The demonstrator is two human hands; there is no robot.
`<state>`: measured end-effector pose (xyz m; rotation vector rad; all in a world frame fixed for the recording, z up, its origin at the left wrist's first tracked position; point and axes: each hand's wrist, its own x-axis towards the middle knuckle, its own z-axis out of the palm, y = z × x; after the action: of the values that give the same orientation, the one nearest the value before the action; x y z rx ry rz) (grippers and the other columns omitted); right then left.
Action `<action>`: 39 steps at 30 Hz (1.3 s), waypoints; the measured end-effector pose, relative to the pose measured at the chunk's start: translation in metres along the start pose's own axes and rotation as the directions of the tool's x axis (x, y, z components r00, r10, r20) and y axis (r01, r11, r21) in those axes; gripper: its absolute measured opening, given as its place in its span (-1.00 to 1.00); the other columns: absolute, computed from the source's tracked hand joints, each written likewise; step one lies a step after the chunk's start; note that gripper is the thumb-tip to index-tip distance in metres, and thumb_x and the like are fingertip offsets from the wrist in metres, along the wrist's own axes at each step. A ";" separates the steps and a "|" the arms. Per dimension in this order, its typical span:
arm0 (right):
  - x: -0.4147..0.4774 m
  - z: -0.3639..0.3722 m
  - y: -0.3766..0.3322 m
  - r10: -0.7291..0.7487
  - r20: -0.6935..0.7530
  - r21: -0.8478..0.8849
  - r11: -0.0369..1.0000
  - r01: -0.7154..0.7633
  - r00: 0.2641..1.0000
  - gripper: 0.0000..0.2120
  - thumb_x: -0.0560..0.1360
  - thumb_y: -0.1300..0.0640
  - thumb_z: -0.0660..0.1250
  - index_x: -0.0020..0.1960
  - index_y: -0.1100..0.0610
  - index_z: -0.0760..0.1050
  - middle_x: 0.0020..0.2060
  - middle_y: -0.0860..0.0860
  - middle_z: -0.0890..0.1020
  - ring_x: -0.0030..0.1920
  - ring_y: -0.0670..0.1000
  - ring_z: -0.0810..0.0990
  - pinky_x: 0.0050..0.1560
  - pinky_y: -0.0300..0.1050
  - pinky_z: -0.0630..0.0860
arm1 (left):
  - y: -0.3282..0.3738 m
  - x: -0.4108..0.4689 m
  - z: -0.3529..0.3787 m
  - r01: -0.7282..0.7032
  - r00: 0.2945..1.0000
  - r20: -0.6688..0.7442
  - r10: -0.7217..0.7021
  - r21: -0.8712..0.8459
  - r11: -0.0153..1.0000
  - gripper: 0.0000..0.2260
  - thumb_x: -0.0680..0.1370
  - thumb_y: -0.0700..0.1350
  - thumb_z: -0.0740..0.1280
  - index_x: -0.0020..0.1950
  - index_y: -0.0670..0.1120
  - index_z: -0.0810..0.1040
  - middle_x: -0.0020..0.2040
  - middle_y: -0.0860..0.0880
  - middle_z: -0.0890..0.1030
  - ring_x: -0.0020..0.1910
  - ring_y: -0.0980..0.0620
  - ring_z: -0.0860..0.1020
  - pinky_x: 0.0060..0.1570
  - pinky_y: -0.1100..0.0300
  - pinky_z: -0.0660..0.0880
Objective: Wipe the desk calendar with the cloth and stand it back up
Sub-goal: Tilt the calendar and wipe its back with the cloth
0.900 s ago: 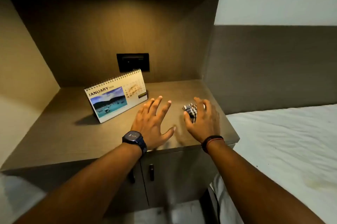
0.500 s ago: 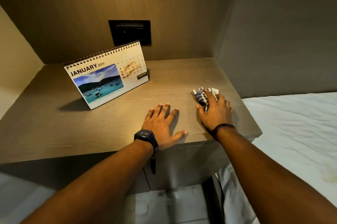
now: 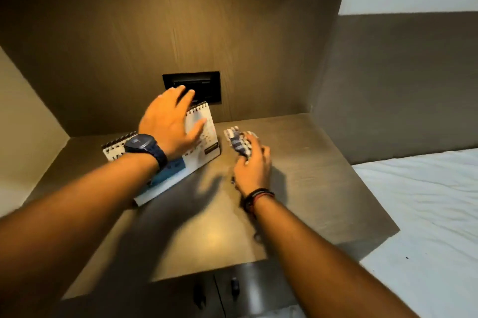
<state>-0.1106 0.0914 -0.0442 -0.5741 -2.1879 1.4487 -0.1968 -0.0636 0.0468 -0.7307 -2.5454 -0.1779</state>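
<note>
The spiral-bound desk calendar [image 3: 207, 142] stands tilted on the wooden desk [image 3: 297, 188], at its back left. My left hand [image 3: 168, 121], with a dark watch on the wrist, hovers over the calendar's top edge with fingers spread and covers much of its front. The checked blue-and-white cloth [image 3: 239, 143] lies bunched on the desk just right of the calendar. My right hand [image 3: 254, 169] is closed on the cloth's near end. The picture is blurred by motion.
A black socket panel [image 3: 207, 85] sits in the back wall behind the calendar. Wooden walls close the niche at the back and left. A bed with a white sheet [image 3: 426, 214] lies to the right. Cabinet doors with dark handles [image 3: 234, 289] are below the desk.
My left hand has lifted off the desk front and reached up over the calendar. My right hand, with the cloth, has slid toward the calendar. The camera has moved closer.
</note>
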 end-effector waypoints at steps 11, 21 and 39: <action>0.003 0.099 -0.039 0.042 0.074 0.151 0.987 -0.053 0.996 -0.44 0.54 0.32 0.18 0.47 -0.08 0.26 0.45 0.07 0.24 0.38 0.14 0.38 0.41 0.04 0.37 | -0.042 0.032 0.024 -0.014 0.954 0.300 -0.022 0.116 0.993 -0.42 0.57 0.18 -0.10 0.21 -0.13 0.56 0.28 -0.17 0.50 0.25 -0.14 0.42 0.27 -0.04 0.34; -0.014 0.119 -0.037 0.192 0.010 0.178 0.965 -0.191 0.981 -0.40 0.52 0.36 0.17 0.48 -0.06 0.25 0.46 0.07 0.26 0.38 0.14 0.39 0.39 0.05 0.40 | -0.044 0.030 0.029 -0.041 0.943 0.331 -0.001 0.122 0.992 -0.39 0.56 0.22 -0.05 0.48 -0.14 0.22 0.52 -0.12 0.22 0.47 -0.14 0.17 0.44 -0.02 0.11; -0.038 0.129 -0.047 0.217 0.068 0.220 0.949 -0.227 0.974 -0.39 0.47 0.38 0.13 0.45 -0.04 0.31 0.43 0.02 0.31 0.35 0.13 0.43 0.35 0.07 0.45 | -0.048 0.030 0.034 -0.064 0.944 0.327 0.033 0.084 0.994 -0.42 0.57 0.21 -0.04 0.53 -0.02 0.06 0.57 -0.02 -0.03 0.50 -0.11 0.09 0.45 -0.03 0.06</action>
<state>-0.1583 -0.0421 -0.0508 -0.7324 -2.0020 1.8145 -0.2586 -0.0820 0.0320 -0.8449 -2.8196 0.0876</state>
